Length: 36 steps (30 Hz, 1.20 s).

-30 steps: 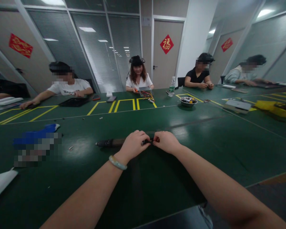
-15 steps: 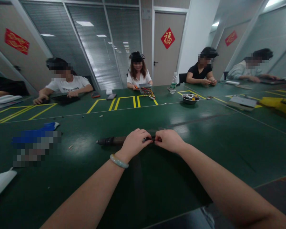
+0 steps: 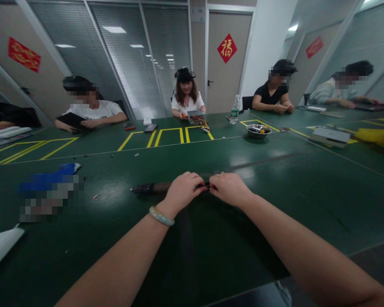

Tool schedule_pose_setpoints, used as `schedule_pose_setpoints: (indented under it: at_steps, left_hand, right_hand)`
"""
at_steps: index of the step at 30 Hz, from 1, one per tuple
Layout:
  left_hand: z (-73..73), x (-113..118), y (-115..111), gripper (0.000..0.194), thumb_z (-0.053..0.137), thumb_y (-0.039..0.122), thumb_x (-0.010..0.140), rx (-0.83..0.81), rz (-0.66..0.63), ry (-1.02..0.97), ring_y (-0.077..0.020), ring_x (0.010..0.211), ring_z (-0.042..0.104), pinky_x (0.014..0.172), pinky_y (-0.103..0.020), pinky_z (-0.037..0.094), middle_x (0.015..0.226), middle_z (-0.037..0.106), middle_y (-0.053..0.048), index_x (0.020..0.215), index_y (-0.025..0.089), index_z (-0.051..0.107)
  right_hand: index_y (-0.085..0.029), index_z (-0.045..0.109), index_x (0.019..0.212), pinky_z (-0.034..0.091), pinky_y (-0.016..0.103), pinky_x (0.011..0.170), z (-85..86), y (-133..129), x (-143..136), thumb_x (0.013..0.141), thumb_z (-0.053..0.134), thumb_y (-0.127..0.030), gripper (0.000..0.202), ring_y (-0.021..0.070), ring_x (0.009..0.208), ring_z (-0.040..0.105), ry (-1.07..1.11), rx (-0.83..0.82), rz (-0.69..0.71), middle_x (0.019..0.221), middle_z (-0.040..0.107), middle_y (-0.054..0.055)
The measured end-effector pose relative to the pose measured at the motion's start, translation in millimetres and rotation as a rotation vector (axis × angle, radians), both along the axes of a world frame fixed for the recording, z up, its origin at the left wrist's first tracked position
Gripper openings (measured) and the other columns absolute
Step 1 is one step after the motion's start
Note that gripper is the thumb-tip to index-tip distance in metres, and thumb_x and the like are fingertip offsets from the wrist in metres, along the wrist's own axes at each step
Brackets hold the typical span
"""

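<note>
A long dark tool with a narrow metal tip (image 3: 150, 188) lies across the green table (image 3: 121, 238), its tip pointing left. My left hand (image 3: 184, 190), with a pale bangle at the wrist, is closed in a pinch on a small dark piece by the tool's right part. Close beside it, my right hand (image 3: 228, 188) has its fingertips pressed together, nearly touching the left fingertips. What the right fingers grip is too small and too hidden to name. The hands cover the right part of the tool.
At left lie a blue packet (image 3: 51, 177) and a white object (image 3: 1, 247). Farther back stand a metal bowl of small parts (image 3: 258, 131), a water bottle (image 3: 235, 110) and a white box (image 3: 329, 136). Several people sit along the far side.
My hands have shifted very slightly, the fingertips now closer together. At the far left, a person has raised a dark flat object from the table.
</note>
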State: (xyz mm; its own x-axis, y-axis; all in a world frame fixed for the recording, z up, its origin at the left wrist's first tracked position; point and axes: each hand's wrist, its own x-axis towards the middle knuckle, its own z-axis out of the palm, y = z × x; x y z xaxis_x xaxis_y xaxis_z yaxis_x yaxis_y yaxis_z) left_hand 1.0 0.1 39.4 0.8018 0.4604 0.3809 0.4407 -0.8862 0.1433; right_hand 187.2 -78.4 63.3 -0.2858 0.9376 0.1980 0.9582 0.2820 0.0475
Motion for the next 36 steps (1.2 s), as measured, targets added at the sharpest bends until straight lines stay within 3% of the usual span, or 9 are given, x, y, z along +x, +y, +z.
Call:
schedule_pose_setpoints:
  at_steps: [9, 23, 36]
  left_hand:
    - [-0.3, 1, -5, 0.010, 0.062, 0.027, 0.084, 0.043, 0.022, -0.001, -0.0189, 0.089, 0.053, 0.081, -0.034, 0.044, 0.095, 0.060, -0.003, 0.094, 0.023, 0.062]
    - [-0.6, 1, -4, 0.010, 0.061, 0.030, 0.087, 0.010, 0.014, -0.028, -0.0196, 0.089, 0.054, 0.082, -0.036, 0.045, 0.094, 0.061, -0.003, 0.093, 0.022, 0.063]
    - [-2.5, 2, -4, 0.006, 0.063, 0.026, 0.085, 0.017, 0.030, -0.010, -0.0190, 0.090, 0.053, 0.082, -0.034, 0.044, 0.092, 0.059, -0.002, 0.089, 0.022, 0.062]
  right_hand:
    - [-0.022, 0.061, 0.084, 0.037, 0.025, 0.066, 1.5, 0, -2, 0.084, 0.055, -0.026, 0.007, 0.0167, 0.076, 0.061, 0.008, 0.007, -0.025, 0.085, 0.067, 0.000]
    - [-0.023, 0.060, 0.084, 0.037, 0.025, 0.065, 5.0, -2, -3, 0.085, 0.055, -0.025, 0.006, 0.0163, 0.075, 0.060, 0.002, -0.026, -0.071, 0.084, 0.066, 0.000]
    - [-0.020, 0.061, 0.086, 0.040, 0.027, 0.069, -4.1, 1, -13, 0.087, 0.050, -0.026, 0.012, 0.0175, 0.078, 0.061, -0.005, -0.012, -0.083, 0.088, 0.068, 0.003]
